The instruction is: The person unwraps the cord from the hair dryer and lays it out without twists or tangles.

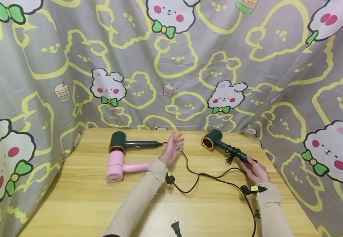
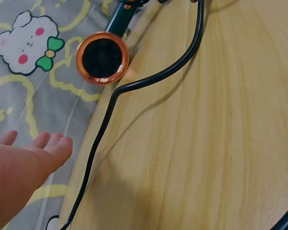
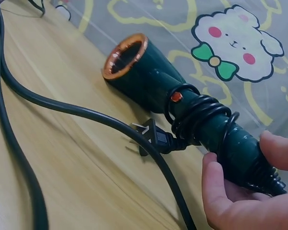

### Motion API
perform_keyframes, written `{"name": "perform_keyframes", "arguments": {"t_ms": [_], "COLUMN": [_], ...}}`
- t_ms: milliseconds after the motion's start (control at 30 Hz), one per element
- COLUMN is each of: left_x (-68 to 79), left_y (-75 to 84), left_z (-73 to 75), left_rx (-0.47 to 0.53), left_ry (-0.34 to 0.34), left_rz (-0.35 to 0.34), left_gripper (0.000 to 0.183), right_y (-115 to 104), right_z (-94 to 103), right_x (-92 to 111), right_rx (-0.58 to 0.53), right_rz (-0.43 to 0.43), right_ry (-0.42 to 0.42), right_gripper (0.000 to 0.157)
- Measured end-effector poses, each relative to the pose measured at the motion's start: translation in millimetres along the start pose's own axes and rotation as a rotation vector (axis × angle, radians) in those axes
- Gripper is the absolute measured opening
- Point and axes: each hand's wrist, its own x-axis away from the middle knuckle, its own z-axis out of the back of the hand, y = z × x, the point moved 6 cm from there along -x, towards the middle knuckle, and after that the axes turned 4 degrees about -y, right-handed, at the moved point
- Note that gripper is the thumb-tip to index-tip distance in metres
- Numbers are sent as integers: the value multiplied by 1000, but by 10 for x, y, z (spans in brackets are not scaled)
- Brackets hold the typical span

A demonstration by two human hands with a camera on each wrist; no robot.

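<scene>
At the right, a dark green hair dryer (image 1: 214,135) with a copper-coloured nozzle ring lies on the table. Its black cord (image 3: 199,115) is wound round the handle, and its two-pin plug (image 3: 153,139) hangs beside it. My right hand (image 1: 255,169) grips the handle's end between thumb and fingers. My left hand (image 1: 172,149) is held out with fingers extended and nothing in it, near the handle end of a second green hair dryer (image 1: 118,140). In the left wrist view this hand (image 2: 29,167) shows at the lower left, apart from the wrapped dryer.
A pink hair dryer (image 1: 115,164) lies in front of the left green one, its handle partly behind my left sleeve. A loose black cord (image 1: 199,174) crosses the table's middle. A plug (image 1: 175,227) lies at the front. Patterned curtains (image 1: 183,65) surround the table.
</scene>
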Motion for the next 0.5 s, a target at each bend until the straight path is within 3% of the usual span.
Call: {"name": "perform_keyframes", "arguments": {"t_ms": [167, 500], "left_x": [-40, -109], "left_y": [-52, -111], "left_z": [-54, -176], "left_rx": [-56, -141], "left_ry": [-23, 7], "left_rz": [12, 28], "left_gripper": [78, 81], "right_y": [53, 171], "right_z": [-74, -275], "right_x": [-42, -75], "right_rx": [66, 147], "right_rz": [7, -20], "right_ry": [-48, -156], "right_gripper": [19, 24]}}
